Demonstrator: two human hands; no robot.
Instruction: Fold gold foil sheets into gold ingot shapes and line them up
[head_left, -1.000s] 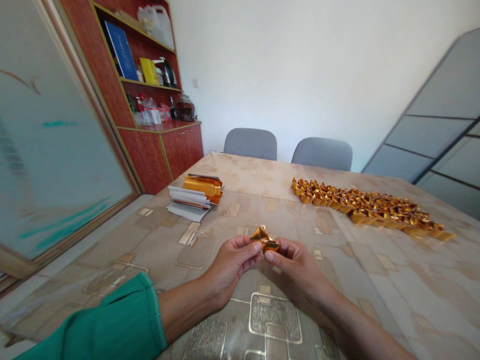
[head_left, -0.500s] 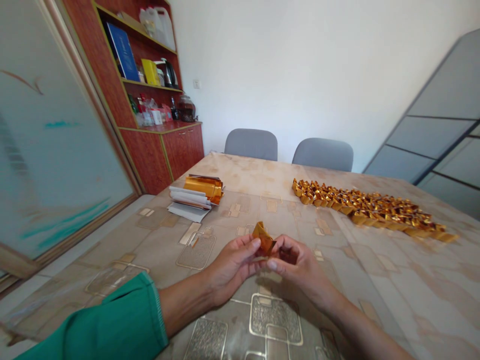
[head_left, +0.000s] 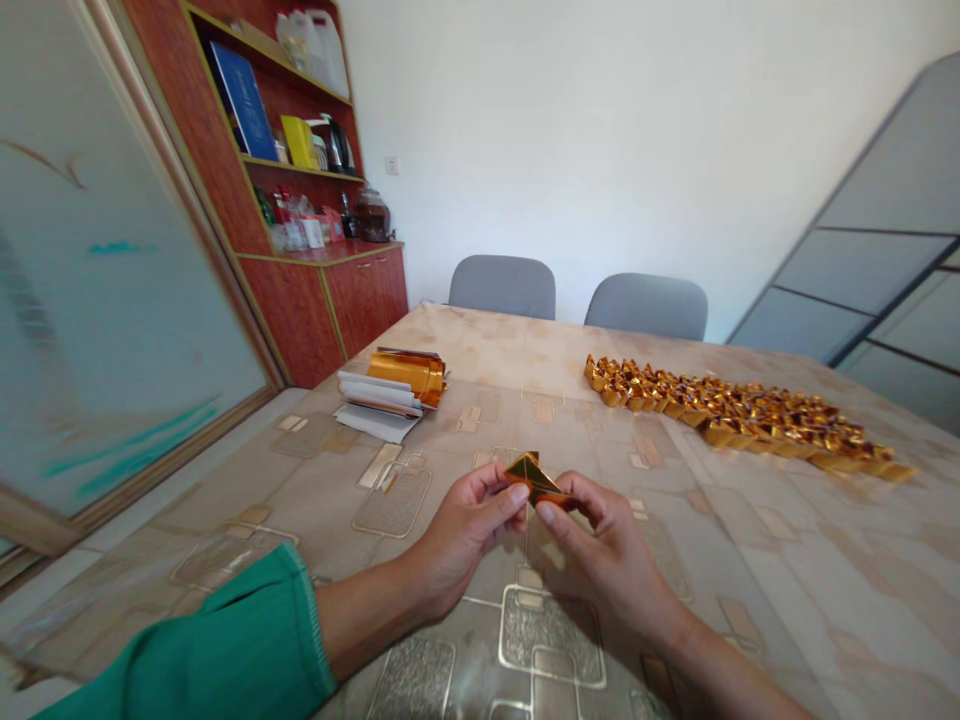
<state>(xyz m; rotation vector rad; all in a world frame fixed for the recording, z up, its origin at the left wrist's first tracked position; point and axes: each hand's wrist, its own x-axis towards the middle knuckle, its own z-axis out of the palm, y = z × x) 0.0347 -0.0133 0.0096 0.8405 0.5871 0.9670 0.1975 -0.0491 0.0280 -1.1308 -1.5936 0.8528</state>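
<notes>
A small piece of folded gold foil paper point(head_left: 534, 473) is held between both hands above the table. My left hand point(head_left: 472, 515) pinches its left side, thumb on the near face. On the right side, the thumb and fingers of my right hand point(head_left: 596, 525) grip its lower edge. The piece shows a pointed, triangular flap with crease lines; its underside is hidden by my fingers. Beyond my left hand lies a stack of gold and white paper sheets point(head_left: 405, 380). To the right, rows of folded gold paper pieces point(head_left: 735, 412) stand packed together.
The table point(head_left: 480, 345) has a patterned, transparent-looking cover. Two grey chairs point(head_left: 502, 285) stand at its far side against the white wall. A red-brown cabinet point(head_left: 367, 290) with bottles and a kettle is at the back left, beside a frosted glass sliding door point(head_left: 127, 270).
The foil piece has turned in my fingers and now shows a flatter triangular face. My right thumb has shifted and presses on its near edge. The stack and the rows look the same.
</notes>
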